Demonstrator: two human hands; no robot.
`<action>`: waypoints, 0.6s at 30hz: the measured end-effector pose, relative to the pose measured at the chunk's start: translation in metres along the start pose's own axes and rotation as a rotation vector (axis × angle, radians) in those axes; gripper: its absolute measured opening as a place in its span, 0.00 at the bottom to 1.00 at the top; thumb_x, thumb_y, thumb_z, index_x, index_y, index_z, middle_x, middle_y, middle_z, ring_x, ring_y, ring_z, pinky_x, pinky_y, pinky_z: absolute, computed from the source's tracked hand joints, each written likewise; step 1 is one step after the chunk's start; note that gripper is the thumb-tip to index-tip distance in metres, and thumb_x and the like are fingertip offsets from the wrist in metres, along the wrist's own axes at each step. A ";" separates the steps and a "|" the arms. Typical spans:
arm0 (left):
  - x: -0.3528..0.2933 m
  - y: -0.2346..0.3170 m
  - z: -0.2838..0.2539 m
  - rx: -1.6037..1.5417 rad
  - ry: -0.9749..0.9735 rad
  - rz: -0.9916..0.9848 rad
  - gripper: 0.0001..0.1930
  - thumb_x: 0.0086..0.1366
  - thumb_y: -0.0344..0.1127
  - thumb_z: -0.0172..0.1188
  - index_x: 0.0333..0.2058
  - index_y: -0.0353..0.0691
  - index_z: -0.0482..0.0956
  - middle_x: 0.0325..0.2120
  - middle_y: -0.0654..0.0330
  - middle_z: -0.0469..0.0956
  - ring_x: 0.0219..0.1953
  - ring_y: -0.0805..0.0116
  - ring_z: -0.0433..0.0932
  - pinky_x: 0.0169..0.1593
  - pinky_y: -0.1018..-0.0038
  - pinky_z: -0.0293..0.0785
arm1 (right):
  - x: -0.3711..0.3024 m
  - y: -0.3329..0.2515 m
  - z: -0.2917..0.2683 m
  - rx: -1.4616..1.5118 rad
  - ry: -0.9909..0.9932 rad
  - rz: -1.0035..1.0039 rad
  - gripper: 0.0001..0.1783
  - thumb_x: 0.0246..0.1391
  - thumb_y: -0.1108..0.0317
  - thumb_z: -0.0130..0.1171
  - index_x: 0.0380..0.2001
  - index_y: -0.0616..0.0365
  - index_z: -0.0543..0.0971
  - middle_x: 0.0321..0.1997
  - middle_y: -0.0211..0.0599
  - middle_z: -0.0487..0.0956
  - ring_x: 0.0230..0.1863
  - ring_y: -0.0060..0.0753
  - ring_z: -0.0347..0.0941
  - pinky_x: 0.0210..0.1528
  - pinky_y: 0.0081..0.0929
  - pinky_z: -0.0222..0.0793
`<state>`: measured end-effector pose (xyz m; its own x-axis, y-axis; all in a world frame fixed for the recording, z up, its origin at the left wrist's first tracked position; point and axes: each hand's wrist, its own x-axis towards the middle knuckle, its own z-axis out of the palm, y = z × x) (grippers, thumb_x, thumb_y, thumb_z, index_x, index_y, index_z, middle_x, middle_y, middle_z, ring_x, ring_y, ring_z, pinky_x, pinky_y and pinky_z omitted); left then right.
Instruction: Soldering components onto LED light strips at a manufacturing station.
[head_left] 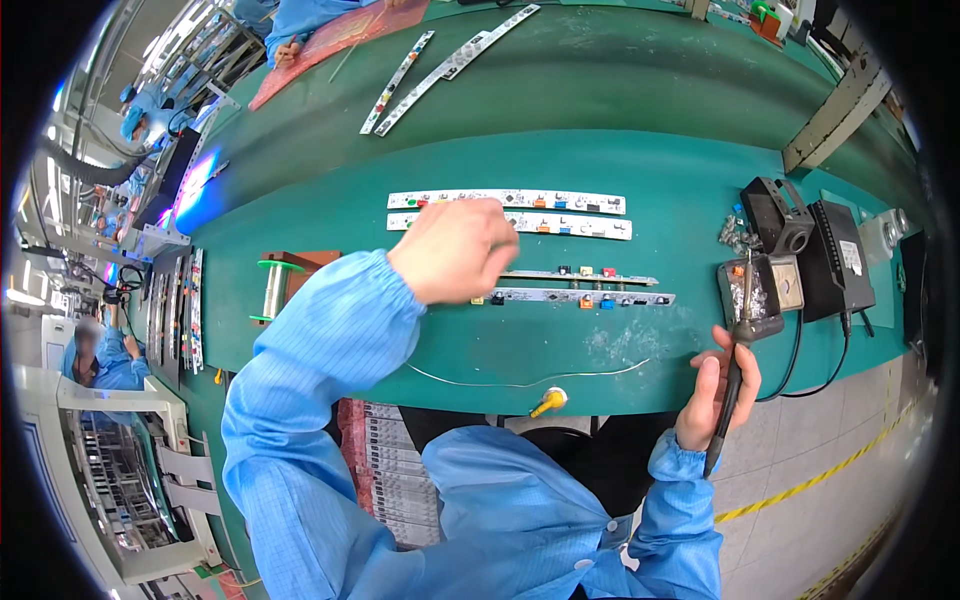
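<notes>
My left hand [455,250] reaches over the green bench mat with its fingers curled; what they hold, if anything, is hidden. It covers part of the white circuit board strip [590,227] and the left end of a thin strip seen edge-on [600,279]. Below that lies another circuit board strip [640,298], with small coloured connectors. Behind is a further white strip [590,203]. My right hand [715,390] is closed around the black handle of a soldering iron [733,385], its metal end pointing away over the small tray of the iron holder [765,325].
A solder wire spool [277,290] stands left, and a loose solder wire [480,383] lies near the front edge beside a yellow plug [549,402]. A black soldering station [835,255] sits right. Two strips [460,65] lie on the far bench; other people work beyond.
</notes>
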<state>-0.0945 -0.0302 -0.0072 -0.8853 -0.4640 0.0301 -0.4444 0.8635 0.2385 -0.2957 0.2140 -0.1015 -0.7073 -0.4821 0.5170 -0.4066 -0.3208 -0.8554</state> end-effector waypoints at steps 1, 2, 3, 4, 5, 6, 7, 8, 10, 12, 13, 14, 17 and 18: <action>-0.005 0.005 -0.001 -0.178 -0.035 0.061 0.06 0.54 0.31 0.54 0.28 0.39 0.79 0.27 0.54 0.73 0.31 0.54 0.74 0.35 0.60 0.71 | -0.001 0.000 0.000 -0.002 0.002 0.005 0.20 0.54 0.75 0.50 0.51 0.61 0.66 0.48 0.51 0.74 0.32 0.25 0.69 0.39 0.24 0.68; -0.007 0.009 0.001 -0.161 -0.070 0.052 0.07 0.54 0.31 0.53 0.28 0.40 0.81 0.26 0.54 0.74 0.31 0.54 0.75 0.36 0.60 0.71 | -0.001 0.000 0.000 -0.008 0.004 0.003 0.20 0.54 0.75 0.50 0.51 0.61 0.66 0.48 0.51 0.74 0.32 0.25 0.69 0.39 0.24 0.68; -0.008 0.009 0.004 -0.159 -0.069 0.047 0.07 0.54 0.31 0.53 0.28 0.40 0.81 0.26 0.54 0.74 0.31 0.54 0.75 0.36 0.60 0.71 | 0.000 -0.001 0.000 -0.005 -0.002 -0.003 0.20 0.54 0.75 0.51 0.51 0.61 0.66 0.48 0.51 0.74 0.32 0.25 0.69 0.39 0.24 0.68; -0.008 0.006 0.010 -0.134 -0.107 0.005 0.07 0.55 0.32 0.53 0.27 0.40 0.80 0.27 0.54 0.73 0.32 0.54 0.74 0.36 0.61 0.71 | -0.001 -0.002 0.001 -0.001 -0.005 -0.004 0.20 0.54 0.75 0.51 0.51 0.61 0.66 0.48 0.51 0.74 0.32 0.25 0.69 0.39 0.24 0.68; -0.009 0.004 0.014 -0.110 -0.144 -0.037 0.07 0.55 0.32 0.52 0.27 0.39 0.80 0.27 0.54 0.73 0.32 0.54 0.74 0.37 0.61 0.71 | -0.001 -0.002 0.001 0.006 -0.003 0.005 0.20 0.54 0.75 0.51 0.51 0.61 0.66 0.48 0.51 0.74 0.32 0.25 0.69 0.39 0.24 0.68; -0.009 0.003 0.016 -0.112 -0.143 -0.033 0.07 0.55 0.32 0.52 0.27 0.39 0.80 0.27 0.54 0.73 0.32 0.54 0.74 0.37 0.61 0.71 | -0.001 -0.002 0.001 0.006 0.004 0.015 0.20 0.54 0.75 0.51 0.51 0.61 0.66 0.48 0.51 0.74 0.32 0.25 0.69 0.39 0.24 0.68; -0.009 0.003 0.018 -0.088 -0.135 -0.008 0.07 0.54 0.31 0.53 0.27 0.38 0.79 0.27 0.54 0.73 0.33 0.55 0.74 0.37 0.62 0.71 | -0.001 -0.003 0.001 0.003 0.006 0.013 0.20 0.54 0.75 0.51 0.51 0.61 0.66 0.48 0.51 0.74 0.32 0.25 0.69 0.39 0.24 0.68; -0.008 0.003 0.019 -0.063 -0.125 0.016 0.06 0.53 0.31 0.53 0.27 0.37 0.78 0.27 0.55 0.73 0.33 0.55 0.74 0.38 0.63 0.71 | -0.001 -0.003 0.001 -0.003 0.004 0.023 0.19 0.54 0.75 0.51 0.51 0.61 0.66 0.48 0.51 0.74 0.32 0.25 0.69 0.39 0.24 0.68; -0.007 0.004 0.022 0.089 -0.082 0.083 0.05 0.51 0.30 0.54 0.27 0.37 0.76 0.27 0.55 0.74 0.33 0.56 0.75 0.38 0.63 0.72 | -0.001 -0.003 0.002 -0.009 0.000 0.031 0.19 0.54 0.75 0.51 0.51 0.61 0.66 0.48 0.51 0.74 0.33 0.25 0.69 0.39 0.24 0.68; -0.006 0.006 0.025 0.243 -0.037 0.150 0.05 0.50 0.29 0.55 0.27 0.36 0.75 0.27 0.55 0.74 0.33 0.57 0.75 0.38 0.63 0.72 | 0.000 -0.003 0.002 -0.013 0.004 0.018 0.19 0.54 0.75 0.51 0.50 0.61 0.66 0.47 0.51 0.74 0.32 0.25 0.69 0.39 0.24 0.68; -0.006 0.007 0.025 0.251 0.013 0.207 0.04 0.48 0.28 0.55 0.25 0.37 0.73 0.25 0.56 0.72 0.32 0.57 0.74 0.36 0.63 0.71 | 0.000 -0.003 0.002 -0.013 0.005 0.014 0.19 0.54 0.75 0.51 0.50 0.61 0.66 0.47 0.51 0.74 0.32 0.25 0.69 0.39 0.24 0.68; -0.005 0.008 0.025 0.261 0.064 0.264 0.04 0.46 0.27 0.55 0.24 0.37 0.71 0.23 0.56 0.71 0.30 0.56 0.73 0.35 0.63 0.71 | 0.000 -0.004 0.002 -0.013 0.011 0.019 0.19 0.54 0.75 0.51 0.50 0.61 0.66 0.47 0.51 0.74 0.32 0.25 0.69 0.39 0.23 0.68; -0.004 0.011 0.023 0.265 -0.009 0.251 0.04 0.46 0.26 0.54 0.24 0.37 0.71 0.23 0.57 0.71 0.30 0.56 0.73 0.35 0.64 0.71 | 0.000 -0.005 0.004 -0.005 0.012 0.022 0.19 0.54 0.75 0.51 0.50 0.61 0.66 0.47 0.51 0.75 0.32 0.24 0.69 0.38 0.23 0.68; -0.002 0.012 0.020 0.270 -0.002 0.252 0.04 0.46 0.26 0.54 0.24 0.37 0.71 0.23 0.57 0.71 0.30 0.56 0.73 0.35 0.64 0.71 | 0.002 -0.005 0.004 -0.007 0.012 0.019 0.19 0.54 0.75 0.51 0.50 0.61 0.66 0.46 0.51 0.75 0.32 0.24 0.69 0.38 0.23 0.68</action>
<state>-0.1005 -0.0146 -0.0238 -0.9718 -0.2298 0.0537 -0.2320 0.9719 -0.0407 -0.2921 0.2115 -0.0959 -0.7216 -0.4783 0.5006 -0.3971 -0.3063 -0.8651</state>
